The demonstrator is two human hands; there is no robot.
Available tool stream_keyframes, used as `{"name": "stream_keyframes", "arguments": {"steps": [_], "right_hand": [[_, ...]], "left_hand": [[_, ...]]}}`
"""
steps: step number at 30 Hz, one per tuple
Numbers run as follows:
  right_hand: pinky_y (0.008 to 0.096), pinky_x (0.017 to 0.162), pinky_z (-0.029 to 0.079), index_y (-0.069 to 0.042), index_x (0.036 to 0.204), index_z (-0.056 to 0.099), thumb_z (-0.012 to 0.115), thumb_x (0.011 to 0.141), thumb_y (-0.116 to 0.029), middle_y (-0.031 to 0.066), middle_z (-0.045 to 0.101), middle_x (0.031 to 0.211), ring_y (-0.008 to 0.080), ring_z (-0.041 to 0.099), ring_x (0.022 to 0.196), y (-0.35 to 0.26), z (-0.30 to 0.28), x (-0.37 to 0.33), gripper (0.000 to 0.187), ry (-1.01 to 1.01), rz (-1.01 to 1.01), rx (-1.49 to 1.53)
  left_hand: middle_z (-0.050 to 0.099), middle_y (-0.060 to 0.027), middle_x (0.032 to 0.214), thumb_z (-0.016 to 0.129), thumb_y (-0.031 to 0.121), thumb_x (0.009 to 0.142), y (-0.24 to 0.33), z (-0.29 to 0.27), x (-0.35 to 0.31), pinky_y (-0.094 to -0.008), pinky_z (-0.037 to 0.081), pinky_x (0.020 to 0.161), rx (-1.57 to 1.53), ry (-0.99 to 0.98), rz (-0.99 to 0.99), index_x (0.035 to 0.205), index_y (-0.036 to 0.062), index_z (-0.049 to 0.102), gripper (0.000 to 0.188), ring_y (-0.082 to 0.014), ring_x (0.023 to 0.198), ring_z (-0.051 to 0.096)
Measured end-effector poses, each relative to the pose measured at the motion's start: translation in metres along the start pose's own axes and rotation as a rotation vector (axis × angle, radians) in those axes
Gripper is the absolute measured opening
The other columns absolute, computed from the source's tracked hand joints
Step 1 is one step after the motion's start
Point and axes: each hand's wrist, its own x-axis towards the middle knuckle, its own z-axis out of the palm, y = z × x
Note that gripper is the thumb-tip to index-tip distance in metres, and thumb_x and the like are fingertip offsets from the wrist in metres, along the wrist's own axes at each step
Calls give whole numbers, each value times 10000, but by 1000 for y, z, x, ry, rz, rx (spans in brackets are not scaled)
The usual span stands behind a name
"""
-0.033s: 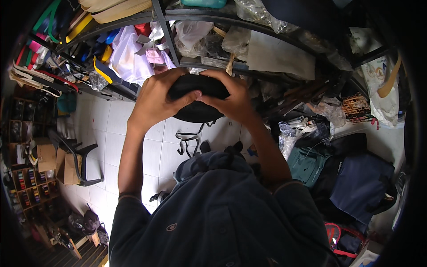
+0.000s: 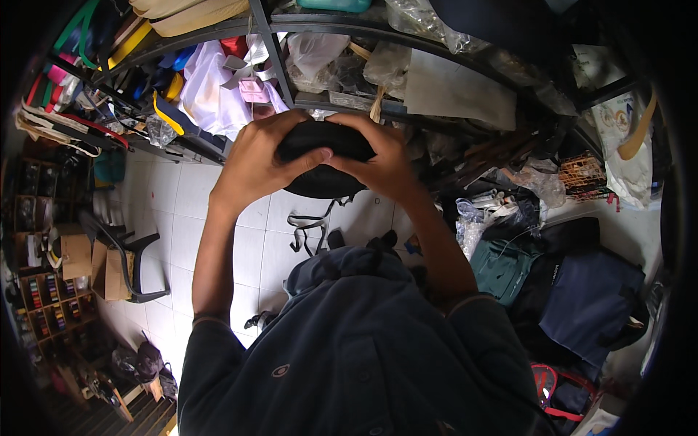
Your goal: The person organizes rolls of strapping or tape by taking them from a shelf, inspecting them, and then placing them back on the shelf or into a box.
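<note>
Both my hands are wrapped round a thick, round black roll (image 2: 326,180), held up in front of the shelving. It resembles a coil of wide strap, but its exact kind is hard to make out in the dark. My left hand (image 2: 256,156) grips the left side, fingers over the far edge and thumb across the near face. My right hand (image 2: 384,156) closes on the right side the same way, its thumb close to the left one. The palms hide the roll's sides. A thin dark strap (image 2: 309,220) lies on the floor below.
A dark metal shelf (image 2: 334,30) full of straps, fabric and plastic bags spans the far side. Dark blue and green bags (image 2: 592,294) are piled at right. To the left are a black chair (image 2: 134,258), cardboard boxes (image 2: 113,272) and a rack of thread spools (image 2: 54,291).
</note>
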Motion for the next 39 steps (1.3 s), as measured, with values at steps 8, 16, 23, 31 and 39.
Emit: {"name": "stream_keyframes", "arguments": {"steps": [8,16,23,31,39], "right_hand": [[336,613,512,-19,963,624,747,747,-178,131,657,858,260,656,716,8,-21,-2,295,-7,-211,-279],[287,601,469,14,901,608,569,839,-22,89,601,753,172,597,645,-8,12,-13,82,326,-24,-20],[272,840,448,-1,1067,560,690,799,-194,78,630,893,151,608,884,-8,14,-7,355,151,90,435],[292,750,509,10,1032,575,822,694,-266,109,665,836,197,670,792,-24,24,0,501,123,187,190],[273,635,500,-16,1001,595,802,718,-253,113,647,778,163,647,690,-15,-1,23,423,-138,-2,-80]], "left_hand": [[658,-94,731,752,187,775,-26,-15,-13,-259,484,651,-200,202,-113,879,-36,654,265,-111,676,609],[635,-48,743,687,267,825,-37,-11,-28,-240,455,686,-324,465,-109,884,-49,631,326,-96,714,571],[632,-61,782,678,421,821,-35,-15,-34,-251,452,697,-237,526,32,879,-61,617,489,-116,736,577],[618,-65,867,658,418,829,-46,-17,-35,-253,426,751,-389,611,-37,974,-52,597,495,-129,822,559],[650,-149,890,817,245,674,19,-40,10,-344,492,750,167,31,257,1016,-9,608,475,-248,821,650]]}}
